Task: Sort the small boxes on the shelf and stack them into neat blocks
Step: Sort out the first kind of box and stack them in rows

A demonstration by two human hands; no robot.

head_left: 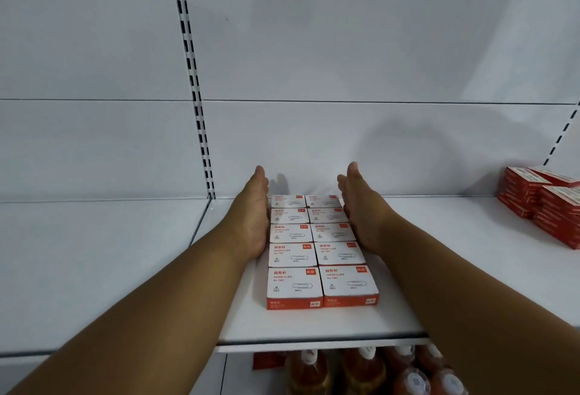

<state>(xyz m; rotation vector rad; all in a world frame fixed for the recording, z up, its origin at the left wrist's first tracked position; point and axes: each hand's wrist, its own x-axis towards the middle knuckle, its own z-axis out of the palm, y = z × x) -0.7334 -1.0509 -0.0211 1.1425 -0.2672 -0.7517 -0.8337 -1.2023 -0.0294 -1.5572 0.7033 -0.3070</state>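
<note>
Lighting: bright, even, cool white. Soft hand shadows fall on the back panel [345, 143]. Wide-angle bending at edges; box print slightly blurred; no glare.

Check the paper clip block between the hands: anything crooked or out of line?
Nothing stands out. The paper clip boxes lie in two straight columns, edges flush, with the left hand and right hand flat against the sides.

one view only, worn on the head, looking forward and down onto a white shelf [314, 325] from close in. both forearms reach up from the bottom corners, so the camera sits right above and behind them. the back panel [345, 49] fills the upper half; the wide lens bends the uprights. bottles [361, 369] on the level beneath peek in at the bottom edge.
</note>
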